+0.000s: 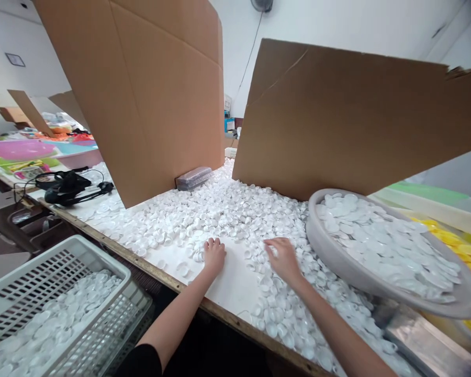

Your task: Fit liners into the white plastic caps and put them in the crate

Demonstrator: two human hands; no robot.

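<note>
A thick layer of small white plastic caps (220,209) covers the white table (231,283). My left hand (214,255) rests knuckles-up at the edge of a bare patch, its fingers curled shut among the caps. My right hand (282,257) lies on the caps just right of that patch, fingers bent and pressed into the pile. What either hand holds is hidden under the fingers.
A grey round basin (337,262) full of caps tilts at the right. A white slotted crate (63,262) with caps sits lower left. Two tall cardboard sheets (160,104) stand behind the pile. Black cables (66,186) lie at the left; yellow pieces (455,241) at far right.
</note>
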